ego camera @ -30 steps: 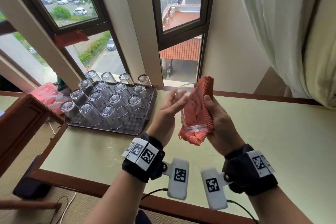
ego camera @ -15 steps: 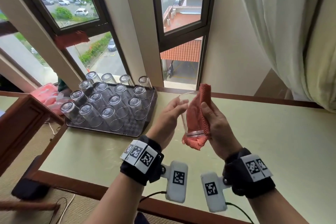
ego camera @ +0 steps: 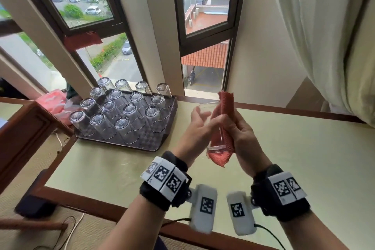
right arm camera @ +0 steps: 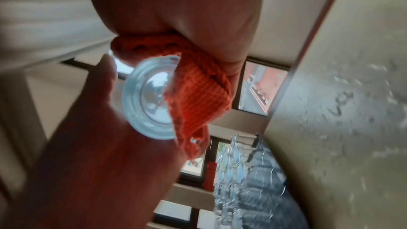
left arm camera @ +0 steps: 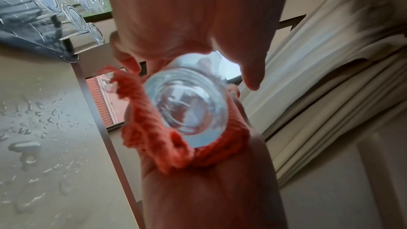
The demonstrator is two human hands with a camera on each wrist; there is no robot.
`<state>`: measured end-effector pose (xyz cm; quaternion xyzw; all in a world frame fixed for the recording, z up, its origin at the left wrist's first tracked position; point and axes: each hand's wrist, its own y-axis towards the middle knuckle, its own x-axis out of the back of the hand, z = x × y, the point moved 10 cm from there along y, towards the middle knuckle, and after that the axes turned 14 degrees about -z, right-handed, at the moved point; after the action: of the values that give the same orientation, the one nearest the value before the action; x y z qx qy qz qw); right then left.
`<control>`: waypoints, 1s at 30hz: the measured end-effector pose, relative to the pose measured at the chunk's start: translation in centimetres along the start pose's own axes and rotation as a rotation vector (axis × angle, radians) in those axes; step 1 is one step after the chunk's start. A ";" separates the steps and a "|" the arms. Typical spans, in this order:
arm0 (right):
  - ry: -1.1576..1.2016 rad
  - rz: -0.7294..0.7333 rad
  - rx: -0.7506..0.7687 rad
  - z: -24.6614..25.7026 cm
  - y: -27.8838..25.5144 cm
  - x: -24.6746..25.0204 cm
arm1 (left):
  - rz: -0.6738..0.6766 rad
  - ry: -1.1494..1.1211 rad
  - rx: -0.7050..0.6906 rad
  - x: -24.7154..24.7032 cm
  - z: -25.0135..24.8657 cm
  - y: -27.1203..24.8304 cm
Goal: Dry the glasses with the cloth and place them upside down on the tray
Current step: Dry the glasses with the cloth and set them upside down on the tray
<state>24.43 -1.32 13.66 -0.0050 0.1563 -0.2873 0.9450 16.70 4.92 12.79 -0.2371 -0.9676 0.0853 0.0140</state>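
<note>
A clear glass (ego camera: 215,144) is held upright above the table, base down, between both hands. My left hand (ego camera: 199,126) holds its left side, fingers and thumb round it. My right hand (ego camera: 242,134) grips the orange-red cloth (ego camera: 226,107) against its right side; the cloth sticks out above the rim and hangs below the base. The left wrist view looks up at the glass base (left arm camera: 187,107) ringed by cloth (left arm camera: 149,128). The right wrist view shows the base (right arm camera: 147,102) half covered by cloth (right arm camera: 198,97). Several glasses (ego camera: 121,124) stand upside down on the dark tray (ego camera: 150,147) at the left.
The green table top (ego camera: 284,168) has water drops (left arm camera: 33,119) on it near the tray. A pink bag (ego camera: 50,101) and a wooden cabinet (ego camera: 22,128) sit left of the tray. Windows are behind, a white curtain (ego camera: 324,36) hangs at the right.
Both hands have turned the glass and cloth, so the cloth now shows edge-on and narrower. My left fingers have slid from the rim further down the glass.
</note>
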 end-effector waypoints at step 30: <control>0.502 -0.131 -0.445 -3.6 -1.8 1.6 | -0.089 -0.364 0.105 4.0 1.2 -1.1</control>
<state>23.65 -3.42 9.98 -0.1503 0.4421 -0.2985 0.8324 12.59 5.58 11.71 -0.1736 -0.9580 0.1764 -0.1450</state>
